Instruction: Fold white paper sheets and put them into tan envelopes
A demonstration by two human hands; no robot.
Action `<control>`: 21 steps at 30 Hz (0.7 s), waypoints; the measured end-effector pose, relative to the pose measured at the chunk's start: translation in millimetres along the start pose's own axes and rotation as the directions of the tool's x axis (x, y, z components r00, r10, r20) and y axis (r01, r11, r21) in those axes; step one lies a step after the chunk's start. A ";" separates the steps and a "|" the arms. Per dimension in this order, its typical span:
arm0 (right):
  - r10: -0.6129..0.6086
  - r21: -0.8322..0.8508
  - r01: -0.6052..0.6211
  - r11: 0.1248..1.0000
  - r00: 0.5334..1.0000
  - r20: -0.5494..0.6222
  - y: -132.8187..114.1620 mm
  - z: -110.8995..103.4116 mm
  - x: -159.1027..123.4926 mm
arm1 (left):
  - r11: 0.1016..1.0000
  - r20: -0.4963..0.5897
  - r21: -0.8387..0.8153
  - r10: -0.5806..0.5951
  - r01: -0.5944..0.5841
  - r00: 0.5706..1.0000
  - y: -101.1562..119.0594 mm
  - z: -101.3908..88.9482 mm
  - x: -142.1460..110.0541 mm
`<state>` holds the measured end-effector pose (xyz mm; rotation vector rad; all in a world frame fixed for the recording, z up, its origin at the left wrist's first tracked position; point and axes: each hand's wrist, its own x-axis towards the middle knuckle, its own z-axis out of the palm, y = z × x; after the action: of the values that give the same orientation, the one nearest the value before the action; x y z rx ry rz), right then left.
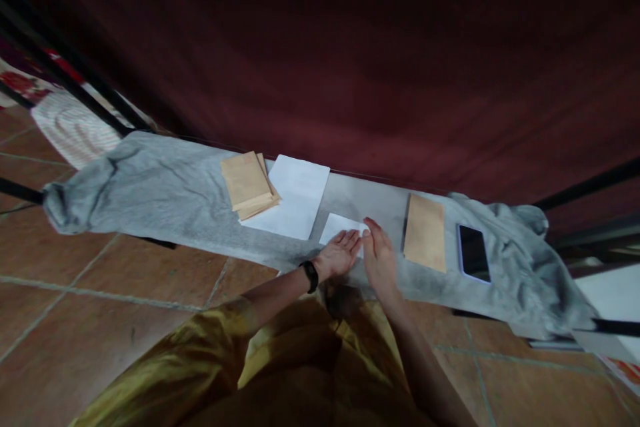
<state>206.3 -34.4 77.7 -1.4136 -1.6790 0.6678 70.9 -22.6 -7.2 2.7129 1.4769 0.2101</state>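
A small white piece of paper [334,225], possibly folded, lies on the grey cloth in front of me, its right part hidden by my hands. My left hand [340,256] is turned palm up, fingers stretched over the paper's near edge, with a black band on the wrist. Held on edge at the paper's right end, my right hand [380,259] has straight fingers; whether it touches the paper I cannot tell. To the left are larger white sheets [300,193], partly under a stack of brown envelopes [249,180]. Another brown envelope [425,232] lies right of my right hand.
Grey cloth [165,183] covers the narrow table, bunched at both ends. A phone [473,252] with a light purple edge lies at the right. Behind the table hangs a dark red curtain [340,100]. Black metal bars [75,67] stand at the sides, above a tiled floor [150,267].
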 end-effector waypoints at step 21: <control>-0.130 -0.607 0.146 0.781 0.989 0.070 100.6 45.4 -26.8 | 0.926 -0.126 -0.078 -0.376 0.369 0.918 -23.4 3.3 -9.4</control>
<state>222.1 -32.5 -34.8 -1.6901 -2.1073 0.0331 46.8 -17.7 -13.9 2.3546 1.9580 0.4190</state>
